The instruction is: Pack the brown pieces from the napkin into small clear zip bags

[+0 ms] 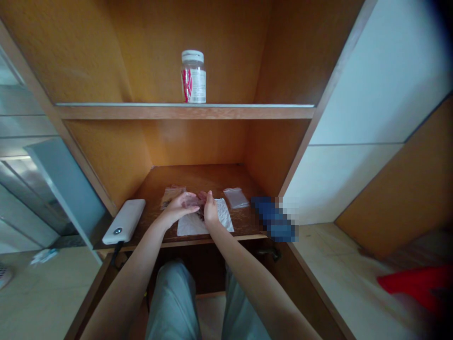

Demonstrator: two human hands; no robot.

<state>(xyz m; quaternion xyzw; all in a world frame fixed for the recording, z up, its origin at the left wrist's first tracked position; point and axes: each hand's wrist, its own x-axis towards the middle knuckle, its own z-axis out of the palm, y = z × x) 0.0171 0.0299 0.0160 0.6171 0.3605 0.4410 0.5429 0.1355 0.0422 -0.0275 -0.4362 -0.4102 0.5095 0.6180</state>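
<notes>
A small clear bag [191, 202] was held low over a white sheet [186, 227], directly between the two hands. By the left hand [174, 208], the bag was pinched, with thumb and fingers curled about it. The right hand [211, 211] was set edge-on close beside it, thumb raised; its fingers were hidden, and whether anything was gripped by them could not be told. Small dark bits, too small to be identified, were seen just below the hands on the sheet, which was spread on a brown lower shelf [191, 175]. A filled pouch [170, 193] was placed just left of the left hand, and a flat clear packet [236, 198] just right of the right. Farther left, a white power bank [124, 221] was laid with a black cable [116, 255] attached; farther right, a blue object [273, 219] was obscured by pixels. Well above the hands, a white-capped bottle [193, 78] was stood upright.
</notes>
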